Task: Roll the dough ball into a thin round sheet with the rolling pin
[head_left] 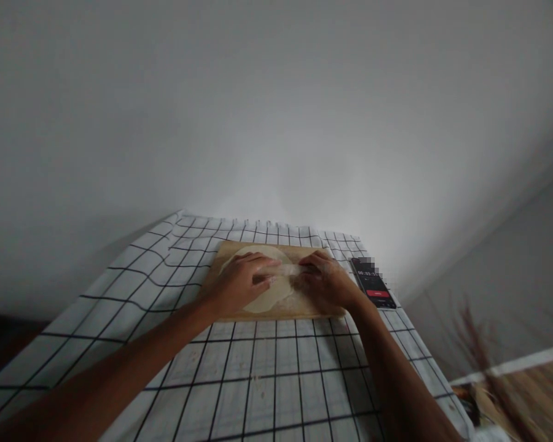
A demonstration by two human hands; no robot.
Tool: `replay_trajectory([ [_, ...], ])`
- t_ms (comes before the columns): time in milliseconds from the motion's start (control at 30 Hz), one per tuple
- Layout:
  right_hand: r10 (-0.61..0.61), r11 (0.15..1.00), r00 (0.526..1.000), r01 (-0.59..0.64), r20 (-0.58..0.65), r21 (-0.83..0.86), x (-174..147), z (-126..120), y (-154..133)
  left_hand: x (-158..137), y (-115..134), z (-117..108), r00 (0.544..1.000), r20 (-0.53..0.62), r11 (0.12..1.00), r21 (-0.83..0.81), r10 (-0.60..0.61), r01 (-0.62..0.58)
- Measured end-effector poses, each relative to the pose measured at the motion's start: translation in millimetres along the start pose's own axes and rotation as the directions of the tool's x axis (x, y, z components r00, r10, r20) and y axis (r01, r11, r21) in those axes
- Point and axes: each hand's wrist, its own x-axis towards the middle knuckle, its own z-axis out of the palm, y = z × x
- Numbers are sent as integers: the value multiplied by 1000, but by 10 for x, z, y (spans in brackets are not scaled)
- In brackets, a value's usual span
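A pale rolling pin (pixel 283 270) lies crosswise over a thin, flat round of dough (pixel 268 299). My left hand (pixel 242 279) is closed around the pin's left end, above the dough. At the other end, my right hand (pixel 325 279) grips the pin, with its fingers curled over it. Under both hands is a wooden board (pixel 316 309), dusted with flour on its right side. The dough covers the board's left and middle part; some of it is hidden by my left hand.
A phone (pixel 373 283) showing a running timer lies right of the board. A white cloth with a black grid (pixel 258 380) covers the table, with a few crumbs near the front. Behind the table rises a pale wall (pixel 276 123). Reddish dried stems (pixel 474 344) stand at the right.
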Motion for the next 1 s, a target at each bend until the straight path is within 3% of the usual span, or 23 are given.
replay_trajectory([
  [167,-4,999,998,1,57,53,-16,21,20,0,-6,0,999,54,1000,24,4,-5],
  [367,-103,987,992,93,71,128,-35,27,9,3,28,-17,1000,14,1000,9,5,-5],
  [800,-14,982,974,-29,228,185,-57,-74,-154,5,80,-36,996,47,997,-37,71,-69],
  [1000,-16,991,988,-4,152,130,-40,-47,-118,14,55,-13,993,33,994,-22,111,-111],
])
